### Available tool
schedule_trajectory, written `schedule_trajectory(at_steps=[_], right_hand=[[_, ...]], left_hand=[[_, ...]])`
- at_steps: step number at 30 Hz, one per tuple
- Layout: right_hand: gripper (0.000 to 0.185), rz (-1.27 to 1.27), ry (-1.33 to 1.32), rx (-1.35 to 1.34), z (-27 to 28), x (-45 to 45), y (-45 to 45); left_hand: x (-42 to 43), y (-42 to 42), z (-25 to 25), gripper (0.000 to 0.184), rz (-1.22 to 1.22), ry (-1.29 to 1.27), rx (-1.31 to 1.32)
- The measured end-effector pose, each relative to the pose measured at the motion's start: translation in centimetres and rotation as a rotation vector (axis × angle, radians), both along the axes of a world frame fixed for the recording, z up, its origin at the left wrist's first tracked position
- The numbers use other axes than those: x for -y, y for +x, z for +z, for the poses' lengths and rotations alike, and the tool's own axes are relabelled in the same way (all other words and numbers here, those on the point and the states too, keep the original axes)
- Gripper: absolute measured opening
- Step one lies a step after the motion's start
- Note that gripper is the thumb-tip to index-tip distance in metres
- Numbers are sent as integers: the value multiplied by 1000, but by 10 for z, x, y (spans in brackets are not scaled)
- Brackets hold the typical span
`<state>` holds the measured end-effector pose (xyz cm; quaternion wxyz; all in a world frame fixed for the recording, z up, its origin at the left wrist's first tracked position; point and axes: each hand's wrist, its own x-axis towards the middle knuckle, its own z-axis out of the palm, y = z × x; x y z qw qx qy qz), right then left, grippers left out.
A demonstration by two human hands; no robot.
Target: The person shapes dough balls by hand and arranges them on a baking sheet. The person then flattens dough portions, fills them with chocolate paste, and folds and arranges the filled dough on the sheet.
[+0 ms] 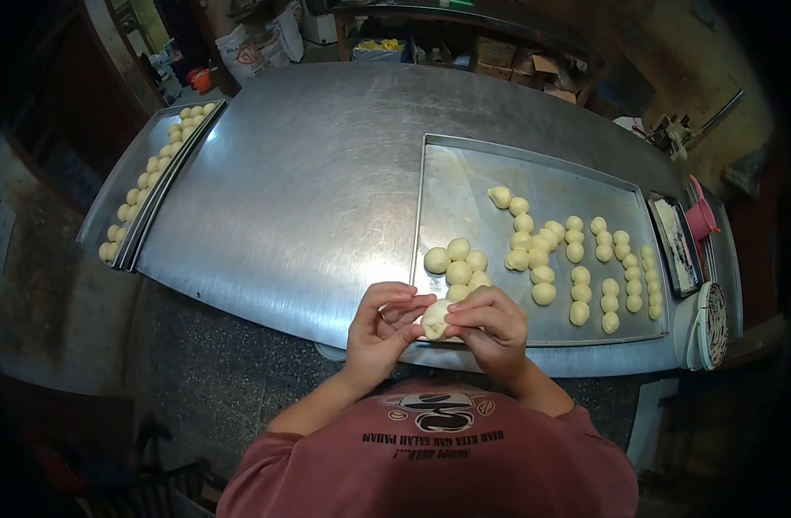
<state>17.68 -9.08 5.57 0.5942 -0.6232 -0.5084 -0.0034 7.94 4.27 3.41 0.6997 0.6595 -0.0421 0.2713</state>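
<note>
Between my two hands is a pale dough ball point(436, 320), its near side creased and pinched together, held above the front edge of a large metal tray point(464, 164). My left hand point(383, 331) grips it from the left, thumb below and fingers curled behind; a ring shows on one finger. From the right, the fingers and thumb of my right hand point(490, 326) press on its side. Just beyond my hands several smooth dough balls point(458, 249) lie clustered on the tray. More dough balls point(524, 223) stand in rows toward its right side.
At the table's left end sits a stack of trays point(110, 200) with several dough balls on top. Along the right end are a dark pan point(677, 246), a pink container point(701, 216) and round white lids point(712, 325). Sacks point(240, 53) and boxes point(494, 53) stand behind the metal table point(309, 164).
</note>
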Motion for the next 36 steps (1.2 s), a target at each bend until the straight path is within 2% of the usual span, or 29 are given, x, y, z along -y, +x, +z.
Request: schedule_trajectory(at_steps=[3,5,6,8,10,11,13,18,20,24,28,29,33,34,36], right_hand=[[23,-117,-49,-64,3,-5,-8],[22,-85,-212,-14,5,-1,-5],[22,-61,-206,-8,3,1,-4],[21,-151,-65,4,-4,-3,-3],[17,-191,45,38,-4,-5,-5],[17,-138,55,39,-5,-8,-9],[14,-223,35,-35,-6,-9,-12],[13,-99,-105,-259,0,-5,-8],[13,-111,-118,-242,-1,-6,-9],[12,-145,-157,-172,-8,-15,-14],[10,-181,-185,-104,-12,-27,-21],[10,-188,-183,-104,-12,-30,-22],[14,-85,-127,93,-9,-35,-24],[14,-103,-129,91,-8,-34,-22],[16,-168,-117,288,-8,-35,-17]], left_hand=[[11,6,-6,23,111,-228,31],[0,7,-7,22,57,173,9],[0,9,-5,22,82,179,12],[-1,11,-1,15,-30,116,79],[11,5,9,16,-3,-257,6],[12,5,7,16,49,-248,15],[8,8,-4,16,77,17,55],[1,12,-7,14,81,212,79],[1,14,-10,15,120,170,108],[5,21,-17,24,241,51,196],[7,25,-26,46,411,216,61],[7,23,-26,46,404,217,64],[2,7,-21,44,70,-223,-202],[2,7,-22,44,53,-223,-204],[3,9,-26,44,-12,-356,-240]])
